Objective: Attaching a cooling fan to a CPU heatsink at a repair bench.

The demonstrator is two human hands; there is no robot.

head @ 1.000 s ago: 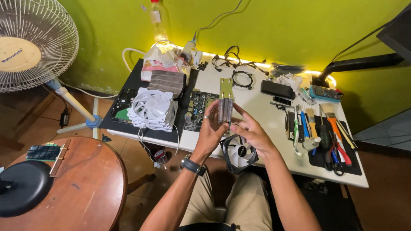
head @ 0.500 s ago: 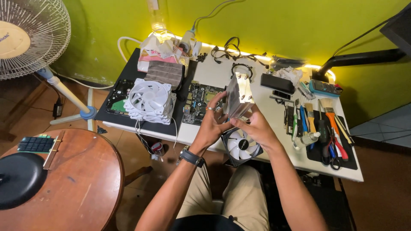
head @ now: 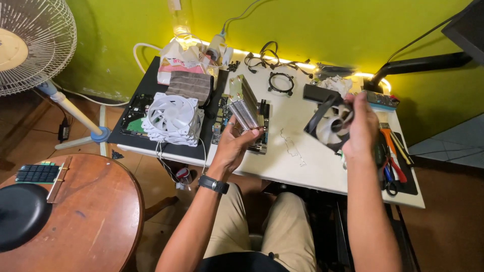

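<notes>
1. The left hand (head: pixel 233 146) grips a finned metal heatsink (head: pixel 243 108) from below, fingers closed around its lower end, holding it tilted above the near-middle of the white desk (head: pixel 297 166).
2. The heatsink hangs over a green circuit board (head: pixel 262 143) lying flat on the desk, just beside the black mat (head: pixel 131 136) on the left.
3. The right hand (head: pixel 362 126) is closed on a black-framed cooling fan (head: pixel 330 123) with pale blades, lifted clear of the desk near its right side and well apart from the heatsink.
4. A black wristwatch (head: pixel 214 184) sits on the left wrist.
5. A stack of white fans (head: pixel 172 118) rests on the black mat, to the left of the left hand, with a folded brown cloth (head: pixel 190 86) behind it.
6. A black mounting ring (head: pixel 281 83) lies on the desk between the two hands, nearer the yellow-green wall (head: pixel 312 25).
7. Pliers and screwdrivers (head: pixel 393 161) are laid on a dark pad at the desk's right edge, just beside the right forearm.
8. A white pedestal fan (head: pixel 30 45) stands on the floor at far left, behind a round wooden table (head: pixel 91 221).
</notes>
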